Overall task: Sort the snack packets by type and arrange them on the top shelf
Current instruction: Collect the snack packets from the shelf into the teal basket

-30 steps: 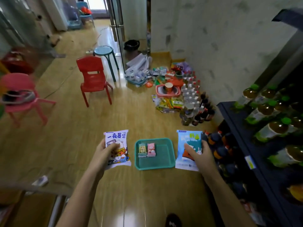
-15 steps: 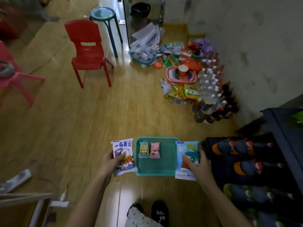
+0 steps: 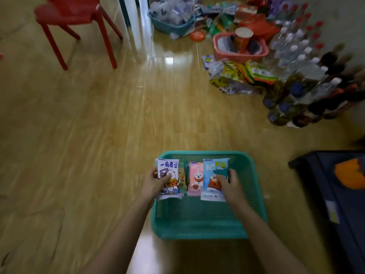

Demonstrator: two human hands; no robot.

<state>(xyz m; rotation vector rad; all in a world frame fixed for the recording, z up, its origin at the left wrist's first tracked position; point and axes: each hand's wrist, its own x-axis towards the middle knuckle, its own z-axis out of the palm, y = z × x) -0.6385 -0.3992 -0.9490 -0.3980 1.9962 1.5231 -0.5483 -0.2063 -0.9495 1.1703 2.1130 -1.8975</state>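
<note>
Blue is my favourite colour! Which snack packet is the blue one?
The blue packet at the right end of the row, gripped by the right hand. The pink packet lies beside it, and the left hand holds the white and purple packet.

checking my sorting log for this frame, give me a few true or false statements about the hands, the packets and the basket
1. The left hand grips a white and purple cartoon snack packet. True.
2. The right hand holds nothing. False: it grips a light blue snack packet.
3. A pink snack packet lies in the teal plastic mesh basket, between the two held packets. True.
4. The teal basket sits on a shelf. False: it rests on the wooden floor.
</note>
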